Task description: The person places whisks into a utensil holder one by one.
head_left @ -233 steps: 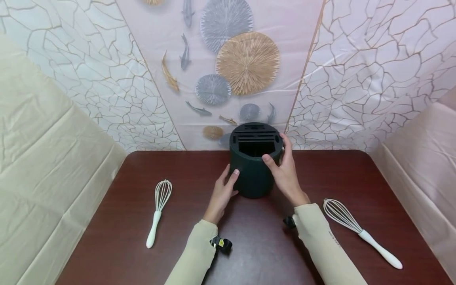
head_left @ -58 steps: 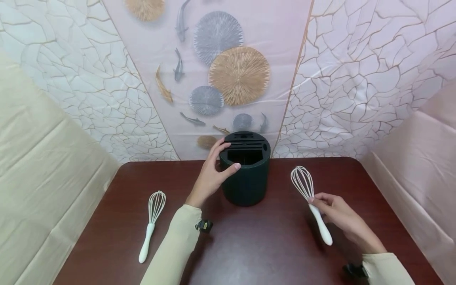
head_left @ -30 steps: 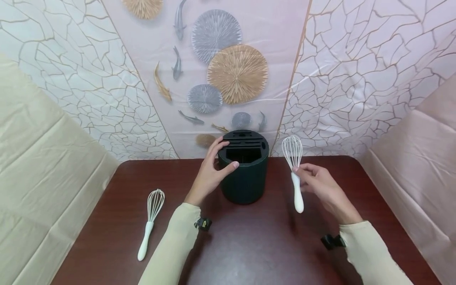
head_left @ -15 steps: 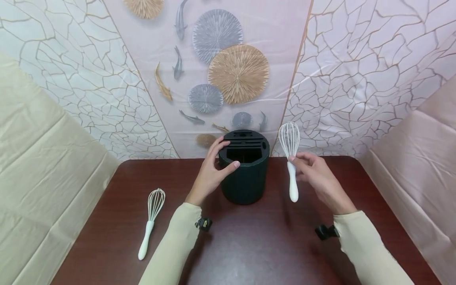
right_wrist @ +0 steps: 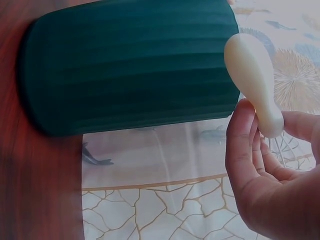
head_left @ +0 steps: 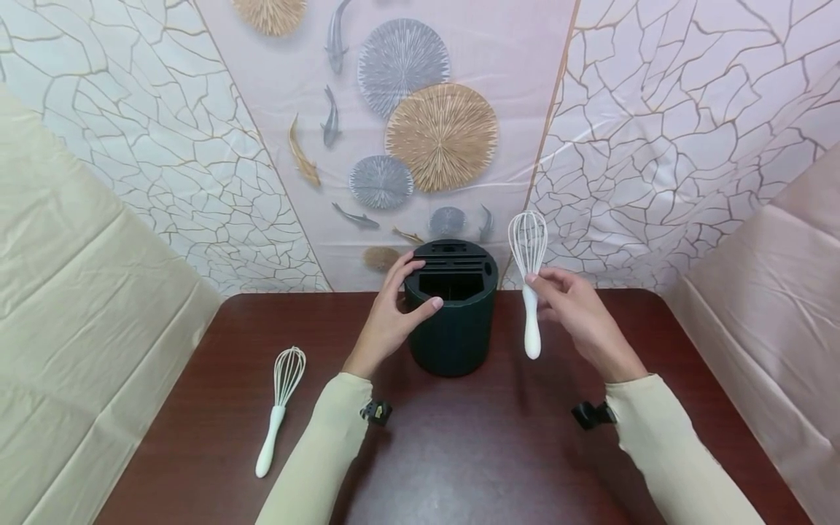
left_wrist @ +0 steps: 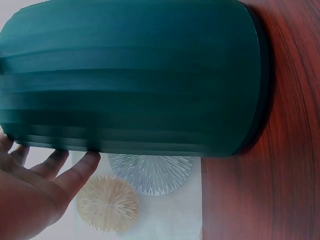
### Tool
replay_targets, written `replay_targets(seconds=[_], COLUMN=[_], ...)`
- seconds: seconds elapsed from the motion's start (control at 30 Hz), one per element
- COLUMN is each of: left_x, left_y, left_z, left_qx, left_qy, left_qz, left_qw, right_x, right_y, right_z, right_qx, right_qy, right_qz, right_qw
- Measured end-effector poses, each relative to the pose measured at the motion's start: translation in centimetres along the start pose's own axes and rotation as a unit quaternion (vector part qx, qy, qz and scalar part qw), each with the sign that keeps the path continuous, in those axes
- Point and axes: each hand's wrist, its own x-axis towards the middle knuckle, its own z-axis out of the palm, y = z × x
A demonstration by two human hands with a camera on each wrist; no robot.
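A dark green, ribbed round utensil holder (head_left: 451, 335) stands upright at the back middle of the table, its black top cut with slots and one large opening. My left hand (head_left: 387, 321) holds it from the left, thumb at the front of the rim and fingers round the left side. In the left wrist view, the fingertips (left_wrist: 90, 159) meet the holder's wall. My right hand (head_left: 574, 310) pinches a white whisk (head_left: 531, 313) near the top of its handle, right of the holder. The whisk is raised, wires up; its handle end (right_wrist: 250, 62) faces the right wrist camera.
A second white whisk (head_left: 270, 437) lies on the left part of the dark red-brown table (head_left: 459, 452), wires away from me. Patterned cloth (head_left: 656, 146) hangs behind the table, and beige cloth (head_left: 79, 313) lines the sides.
The right whisk, lying on the table at first, has been picked up by the right hand and moved up and left, close to the holder. The left hand shifted higher on the holder.
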Motion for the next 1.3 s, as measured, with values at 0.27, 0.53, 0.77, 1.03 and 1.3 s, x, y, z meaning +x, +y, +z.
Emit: replay_targets(seconds=[0.27,0.53,0.77,1.03,1.3], left_x=[-0.1,-0.2,-0.2,-0.1,0.0], left_y=[-0.1,-0.3,-0.2,-0.1,-0.1], left_z=[-0.1,-0.1,0.0,-0.1,-0.2], left_qx=[0.005,-0.001,-0.001,-0.004,-0.003], left_qy=[0.001,-0.001,-0.005,-0.006,-0.004], left_qz=[-0.006,-0.006,-0.007,-0.007,-0.005], left_qw=[1.0,1.0,1.0,1.0,1.0], right_x=[0.6,1.0,1.6,2.0,2.2], right_y=[-1.1,-2.2,-3.5,-5.3,-6.3], right_z=[0.9,1.6,1.9,2.7,3.4], right_qx=[0.005,0.017,0.013,0.039,0.056], right_qy=[0.007,0.014,0.039,0.059,0.069], right_qz=[-0.005,-0.022,-0.039,-0.112,-0.163], right_qw=[1.0,1.0,0.998,0.991,0.983])
